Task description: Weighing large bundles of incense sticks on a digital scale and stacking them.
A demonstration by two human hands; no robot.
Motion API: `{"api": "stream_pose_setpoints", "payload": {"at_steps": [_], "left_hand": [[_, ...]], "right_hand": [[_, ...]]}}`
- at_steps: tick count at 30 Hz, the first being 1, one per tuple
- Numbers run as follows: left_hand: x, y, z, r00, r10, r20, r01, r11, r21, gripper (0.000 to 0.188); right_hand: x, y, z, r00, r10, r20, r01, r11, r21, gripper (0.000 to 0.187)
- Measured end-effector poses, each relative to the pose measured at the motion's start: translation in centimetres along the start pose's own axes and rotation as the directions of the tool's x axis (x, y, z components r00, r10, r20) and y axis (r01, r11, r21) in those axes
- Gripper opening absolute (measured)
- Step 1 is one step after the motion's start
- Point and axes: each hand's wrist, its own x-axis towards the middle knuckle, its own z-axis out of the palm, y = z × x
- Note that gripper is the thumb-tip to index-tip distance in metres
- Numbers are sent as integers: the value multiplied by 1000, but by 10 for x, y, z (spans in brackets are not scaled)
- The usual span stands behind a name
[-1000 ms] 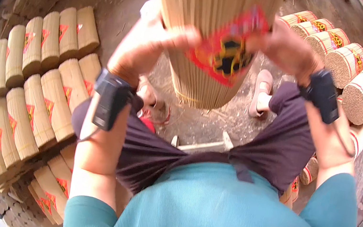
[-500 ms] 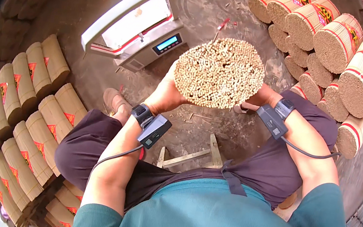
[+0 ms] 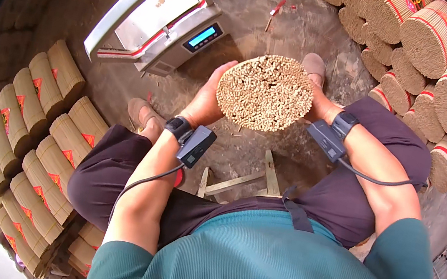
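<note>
Between my hands is a thick bundle of thin sticks (image 3: 266, 93), its pale, dotted end turned up toward me and its sides hidden below. My left hand (image 3: 210, 98) presses around its left side, with the fingers partly behind it. On the opposite side my right hand (image 3: 320, 104) grips the bundle, its fingers mostly out of sight. The bundle is held above the floor, between my knees. Each wrist wears a strap with a small dark box and a cable.
A platform scale (image 3: 166, 22) with a lit display stands ahead to the left. Wrapped stick bundles (image 3: 432, 39) are piled at the right, and stacked bundles (image 3: 48, 168) with red labels fill the left. A wooden frame (image 3: 236, 185) sits below my hands; a small red-handled tool (image 3: 276, 9) lies ahead.
The bundle has shrunk slightly in view and its end looks rounder, with both hands still on it. My right foot now shows beyond it. The surroundings have shifted slightly as the view moved.
</note>
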Motion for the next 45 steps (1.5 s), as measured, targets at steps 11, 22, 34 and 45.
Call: {"api": "stream_pose_setpoints", "payload": {"at_steps": [11,22,34,45], "left_hand": [[-18,-2,-5,992,11,-125,23,964,265,95],[-17,-3,3,955,-213,-208,220,976,7,78],[-22,11,1,947,-236,-216,244,970,9,65],[-31,144,-21,967,-247,-70,213,925,-315,88]], "right_hand": [[-2,-4,35,1000,11,29,-12,999,49,55],[-15,1,14,901,-406,154,385,582,-717,59],[-27,-2,49,942,-335,-18,281,817,-504,44],[-84,-53,135,928,-245,280,370,686,-626,87]]}}
